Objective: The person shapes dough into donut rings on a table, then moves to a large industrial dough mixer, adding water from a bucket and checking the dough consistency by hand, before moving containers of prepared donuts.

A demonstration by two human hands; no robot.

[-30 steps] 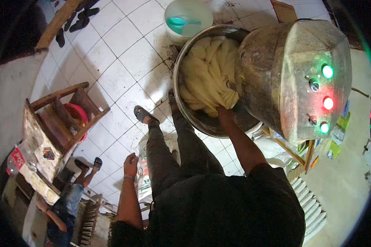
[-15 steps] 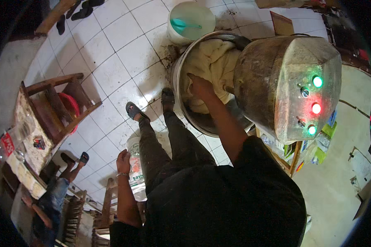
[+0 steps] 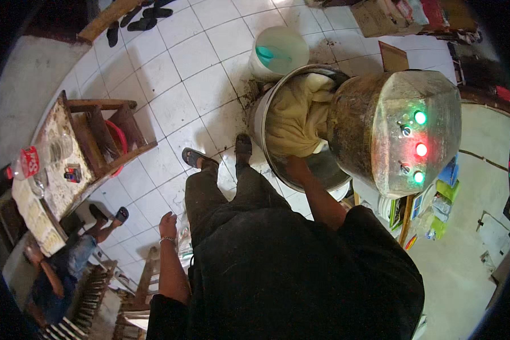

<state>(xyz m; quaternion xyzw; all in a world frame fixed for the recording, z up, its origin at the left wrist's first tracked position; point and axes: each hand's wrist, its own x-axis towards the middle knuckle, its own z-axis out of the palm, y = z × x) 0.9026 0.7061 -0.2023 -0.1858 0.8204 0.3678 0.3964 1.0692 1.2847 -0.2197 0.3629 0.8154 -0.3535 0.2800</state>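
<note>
A large mass of pale yellow dough (image 3: 297,116) is seen filling the far side of a wide metal bowl (image 3: 317,170), which stands on the white tiled floor (image 3: 192,85) under the rounded metal housing of a mixer (image 3: 391,130). The right hand (image 3: 294,165) is pressed against the near edge of the dough; its fingers are partly sunk in, so how far they are curled cannot be told. The left hand (image 3: 168,225) is hung beside the left leg, its fingers loosely open and nothing held. On the mixer's flat face two green lamps and one red lamp are lit. Just beyond the bowl a white bucket (image 3: 277,52) with a teal scoop inside is set. To the right, below the mixer, coloured packets (image 3: 442,192) in blue, green and yellow are stacked. At the left a wooden counter (image 3: 56,170) carries a clear plastic bottle with a red label (image 3: 37,161), and a red basin (image 3: 119,144) is tucked beneath it. Another person (image 3: 68,258) is seated at the near left.
</note>
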